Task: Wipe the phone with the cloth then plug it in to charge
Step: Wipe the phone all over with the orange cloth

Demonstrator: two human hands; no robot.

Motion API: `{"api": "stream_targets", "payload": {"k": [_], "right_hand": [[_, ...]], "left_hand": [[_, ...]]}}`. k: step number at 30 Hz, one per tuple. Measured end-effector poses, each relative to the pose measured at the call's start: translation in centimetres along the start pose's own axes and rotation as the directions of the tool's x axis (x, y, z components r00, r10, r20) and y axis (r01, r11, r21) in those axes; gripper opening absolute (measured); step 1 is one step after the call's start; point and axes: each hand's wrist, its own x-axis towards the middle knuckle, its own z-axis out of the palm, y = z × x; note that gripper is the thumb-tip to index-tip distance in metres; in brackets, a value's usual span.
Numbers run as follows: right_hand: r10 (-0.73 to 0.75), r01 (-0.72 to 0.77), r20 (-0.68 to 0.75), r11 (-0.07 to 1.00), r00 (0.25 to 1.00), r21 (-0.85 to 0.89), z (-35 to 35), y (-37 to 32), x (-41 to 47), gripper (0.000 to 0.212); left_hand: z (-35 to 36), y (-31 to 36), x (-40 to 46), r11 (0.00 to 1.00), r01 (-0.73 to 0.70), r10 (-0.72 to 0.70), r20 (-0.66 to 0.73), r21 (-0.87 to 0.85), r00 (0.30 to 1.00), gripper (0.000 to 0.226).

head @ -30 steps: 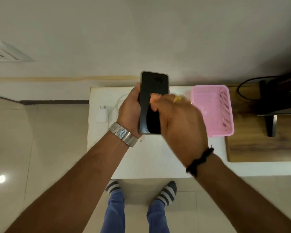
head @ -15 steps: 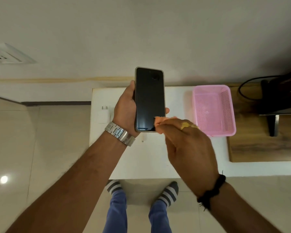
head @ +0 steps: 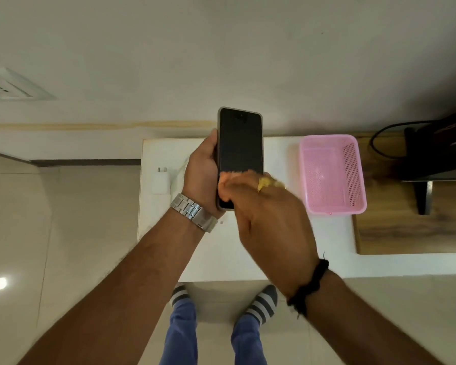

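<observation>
A: From the head view, we have the phone [head: 240,154] up in our left hand [head: 202,171], raised above the white table [head: 208,256], screen toward us and dark.

B: And it's a slab of glass, we'd judge: rigid, smooth, slippery, and it would not forgive a drop. So we take it by the long edges, which is what the left hand does, thumb on the near-left edge, palm behind. The fingers on the far edge are hidden from us.

A: Our right hand [head: 271,219] is at the lower part of the phone, fingers bunched and curled over a peach-coloured cloth [head: 234,177]. It's blurred, so we can't read the exact finger lay, but it grips the cloth against the glass.

B: The cloth looks soft and limp, light as anything; it will fold wherever we press.

A: Pose, then: the left forearm comes in from lower left, wrist cocked back, watch [head: 194,213] showing. The right forearm comes in from lower right, wrist bent over the phone's bottom end.

B: Left of the phone, on the table, lies the white charger [head: 159,183], its cable [head: 179,169] mostly hidden behind the left hand. Right of the phone sits the pink basket [head: 353,177].

A: A wall socket [head: 8,86] is well to the phone's left. Plugging in is not yet done.
</observation>
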Motion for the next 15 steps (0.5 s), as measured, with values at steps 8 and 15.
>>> {"api": "stream_targets", "payload": {"k": [8,15], "right_hand": [[0.106,-0.112,-0.083,0.99,0.991,-0.083,-2.3,1.8,6.6,0.035],[0.04,-0.039,0.011,0.998,0.999,-0.049,-2.1,1.0,3.3,0.027]], "left_hand": [[0.9,-1.6,-0.7,0.995,0.077,-0.072,0.076,-0.069,0.995,0.043],[0.0,-2.0,-1.0,0.992,0.119,-0.118,0.034,-0.041,0.992,0.05]]}}
